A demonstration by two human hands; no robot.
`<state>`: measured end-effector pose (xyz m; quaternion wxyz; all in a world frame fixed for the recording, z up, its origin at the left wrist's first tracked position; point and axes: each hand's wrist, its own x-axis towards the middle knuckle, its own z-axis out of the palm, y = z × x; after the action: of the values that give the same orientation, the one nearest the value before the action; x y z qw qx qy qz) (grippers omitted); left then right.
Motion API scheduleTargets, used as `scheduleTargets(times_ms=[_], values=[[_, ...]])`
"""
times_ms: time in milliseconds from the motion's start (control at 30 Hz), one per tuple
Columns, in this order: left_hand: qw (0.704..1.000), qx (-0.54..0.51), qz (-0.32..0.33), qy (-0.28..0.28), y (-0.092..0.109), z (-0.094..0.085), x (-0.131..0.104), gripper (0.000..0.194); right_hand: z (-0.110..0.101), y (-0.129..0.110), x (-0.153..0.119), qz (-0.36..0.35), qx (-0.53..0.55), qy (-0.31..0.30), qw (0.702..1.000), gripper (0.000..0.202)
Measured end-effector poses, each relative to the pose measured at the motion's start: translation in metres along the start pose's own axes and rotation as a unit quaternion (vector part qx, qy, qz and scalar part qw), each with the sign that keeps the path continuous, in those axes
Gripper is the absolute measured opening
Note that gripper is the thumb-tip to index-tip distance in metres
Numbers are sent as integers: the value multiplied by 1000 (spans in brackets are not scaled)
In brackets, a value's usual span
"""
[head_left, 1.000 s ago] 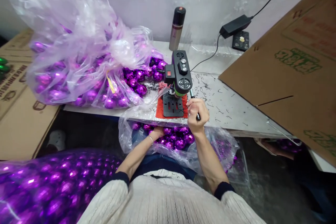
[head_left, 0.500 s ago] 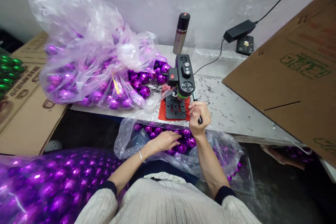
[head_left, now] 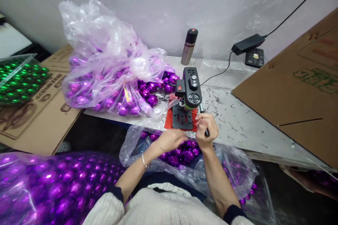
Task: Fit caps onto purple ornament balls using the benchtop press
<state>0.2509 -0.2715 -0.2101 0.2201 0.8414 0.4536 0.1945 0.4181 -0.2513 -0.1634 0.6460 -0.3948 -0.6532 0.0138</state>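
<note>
1. The right hand (head_left: 208, 128) has its fingers curled firmly around the black lever handle (head_left: 207, 133).
2. The left hand (head_left: 171, 140) has blurred fingertips near the base plate (head_left: 182, 123); from here I can't tell whether they hold anything.
3. Just below those fingers, purple balls (head_left: 188, 155) lie in open plastic.
4. Beyond both hands stands the small press (head_left: 191, 84); this looks like loading it, probably calling for careful left-hand placement and a steady lever.
</note>
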Motion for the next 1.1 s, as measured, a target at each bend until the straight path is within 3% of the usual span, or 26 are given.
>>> scheduleTargets(times_ms=[100, 167, 233, 300, 367, 500, 600, 667, 733, 800, 867, 933, 1000, 1100], values=[[986, 45, -97, 126, -46, -55, 29, 43, 0, 0, 0, 0, -4, 0, 1000, 25], [954, 112, -190, 204, -77, -74, 45, 44, 0, 0, 1, -5, -8, -1, 1000, 26], [935, 171, -238, 200, -100, -79, 55, 52, -1, 1, 1, -11, -8, -4, 1000, 26], [936, 203, -242, 158, -110, -74, 60, 57, -1, 0, 2, -16, -5, -5, 1000, 26], [940, 219, -232, 122, -110, -68, 62, 58, -1, 0, 3, -19, -6, -8, 1000, 25], [943, 240, -228, 35, -91, -63, 69, 62, -2, -1, 3, -20, -6, -14, 1000, 25], [953, 192, -234, -10, -81, -64, 77, 54, -2, -1, 3, -15, -5, -19, 1000, 25], [970, 103, -219, 14, -81, -64, 81, 52, -2, -1, 2, -10, -6, -20, 1000, 25], [977, -43, -188, 90, -83, -63, 83, 58, -2, -1, 2, -9, -4, -19, 1000, 25], [937, -237, -182, 179, -83, -62, 81, 62, -2, -1, 1, -9, -4, -18, 1000, 25], [847, -435, -207, 226, -78, -61, 75, 57, -2, 0, 1, -9, -6, -21, 1000, 25], [746, -583, -237, 219, -69, -57, 65, 45, -2, -1, 1, -8, -8, -21, 1000, 24], [674, -666, -255, 193, -58, -52, 53, 37, -2, -1, 1, -9, -12, -21, 1000, 25], [635, -707, -271, 154, -45, -36, 40, 40, -2, -1, 2, -13, -19, -23, 999, 25]])
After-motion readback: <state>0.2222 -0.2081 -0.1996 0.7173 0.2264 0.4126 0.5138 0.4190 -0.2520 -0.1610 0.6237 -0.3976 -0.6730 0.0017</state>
